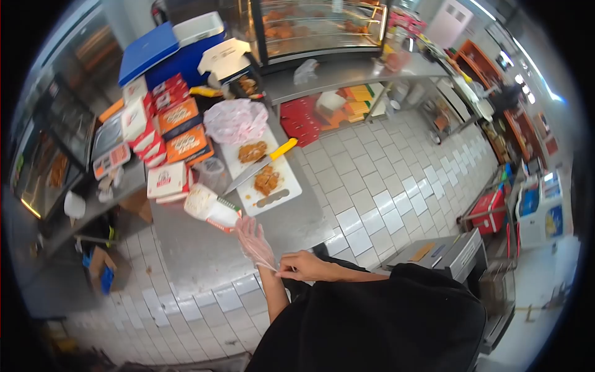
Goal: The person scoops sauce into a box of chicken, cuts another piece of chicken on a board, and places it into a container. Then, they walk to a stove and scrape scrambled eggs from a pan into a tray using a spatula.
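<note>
My left hand (254,240) wears a thin clear plastic glove, its fingers stretched out at the front edge of the metal table. My bare right hand (300,266) pinches the cuff of this glove (265,263) at the left wrist. Just beyond the gloved fingertips lies a glove box (212,208), white with a printed end. Behind it is a white cutting board (282,191) with two portions of breaded fried meat (267,180), the nearer one cut into pieces. Across the board rests a yellow-handled knife (260,166), its blade pointing toward the box.
Stacked orange and red-white cartons (180,118) fill the table's left side, near a crumpled plastic bag (237,120) and a blue cooler (152,54). A scale (111,162) stands on the left counter. At the back is a heated display case (322,31); tiled floor (365,180) lies to the right.
</note>
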Demonstrator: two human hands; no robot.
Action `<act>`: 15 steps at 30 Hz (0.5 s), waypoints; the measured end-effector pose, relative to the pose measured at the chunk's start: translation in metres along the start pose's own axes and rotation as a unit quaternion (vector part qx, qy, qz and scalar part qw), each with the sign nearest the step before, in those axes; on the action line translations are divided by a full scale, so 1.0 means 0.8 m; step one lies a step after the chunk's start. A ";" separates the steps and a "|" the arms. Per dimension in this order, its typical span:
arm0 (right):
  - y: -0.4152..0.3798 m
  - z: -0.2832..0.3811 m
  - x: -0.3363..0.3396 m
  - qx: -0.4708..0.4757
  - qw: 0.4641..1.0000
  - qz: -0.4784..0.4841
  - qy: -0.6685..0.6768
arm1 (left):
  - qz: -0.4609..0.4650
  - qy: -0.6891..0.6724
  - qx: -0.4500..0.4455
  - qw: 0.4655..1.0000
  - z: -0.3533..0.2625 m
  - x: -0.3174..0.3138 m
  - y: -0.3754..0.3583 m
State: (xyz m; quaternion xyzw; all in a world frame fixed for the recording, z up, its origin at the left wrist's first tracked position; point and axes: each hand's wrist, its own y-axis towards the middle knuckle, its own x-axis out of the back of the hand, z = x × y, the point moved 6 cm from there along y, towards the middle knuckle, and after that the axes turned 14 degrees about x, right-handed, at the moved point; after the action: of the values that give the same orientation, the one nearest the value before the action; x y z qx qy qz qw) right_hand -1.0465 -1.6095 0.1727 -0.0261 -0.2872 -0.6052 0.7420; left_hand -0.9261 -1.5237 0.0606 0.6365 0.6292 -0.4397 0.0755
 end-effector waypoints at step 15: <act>-0.340 -0.265 0.434 -0.255 0.915 -0.291 -0.111 | 0.135 0.469 0.182 0.854 0.385 -0.318 0.046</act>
State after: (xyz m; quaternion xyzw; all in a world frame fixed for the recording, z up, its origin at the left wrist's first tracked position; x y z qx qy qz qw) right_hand -1.1753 -2.0704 0.0709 -0.1970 -0.1984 -0.8404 0.4642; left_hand -0.9917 -1.9181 0.0250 0.8484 0.4064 -0.1814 -0.2866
